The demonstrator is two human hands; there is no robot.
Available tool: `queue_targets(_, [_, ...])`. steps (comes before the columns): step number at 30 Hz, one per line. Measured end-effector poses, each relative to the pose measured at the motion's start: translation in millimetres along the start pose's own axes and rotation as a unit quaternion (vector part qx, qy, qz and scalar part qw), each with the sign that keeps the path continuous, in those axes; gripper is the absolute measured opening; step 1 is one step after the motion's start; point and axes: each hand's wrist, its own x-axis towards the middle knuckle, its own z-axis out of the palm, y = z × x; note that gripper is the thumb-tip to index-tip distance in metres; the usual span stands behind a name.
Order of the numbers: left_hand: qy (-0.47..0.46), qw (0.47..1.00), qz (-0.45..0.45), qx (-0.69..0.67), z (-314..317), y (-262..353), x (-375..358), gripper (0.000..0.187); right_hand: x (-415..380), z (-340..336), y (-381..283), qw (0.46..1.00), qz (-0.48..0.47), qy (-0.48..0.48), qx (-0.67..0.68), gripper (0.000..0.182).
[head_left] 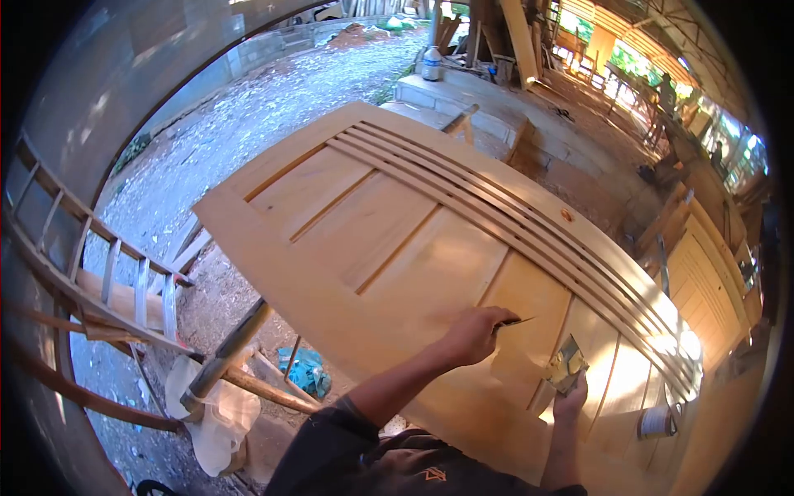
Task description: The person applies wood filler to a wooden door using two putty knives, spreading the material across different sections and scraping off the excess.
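A wooden door panel (389,240) with grooves and long slats lies in front of me. My left hand (473,337) is over the middle of the panel, closed round a putty knife (514,321) with a thin, dark blade. Nearer the right side, my right hand (571,398) grips a flat metal plate (567,364) smeared with yellowish filler. Its fingers are partly hidden by the plate. A small can (657,422) stands on the panel to the right of that hand.
A ladder (112,269) leans at the left. Wooden poles (223,360) and a blue plastic bag (304,372) are below the panel's left edge. Another panel (703,281) stands at the right. Behind are concrete steps (426,95), a bottle (432,64) and a distant person (665,95).
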Motion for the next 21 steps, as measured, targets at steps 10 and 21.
queue_targets(10, [0.228,0.819,-0.202,-0.487,9.9,-55.0,-86.4,0.027,-28.9,46.0,-11.7,0.995,0.060,-0.042,-0.068,0.037])
queue_targets(21, [0.277,0.753,-0.234,-0.548,29.2,-88.1,-87.2,0.041,-26.3,98.0,15.3,0.987,0.133,-0.061,-0.064,0.042])
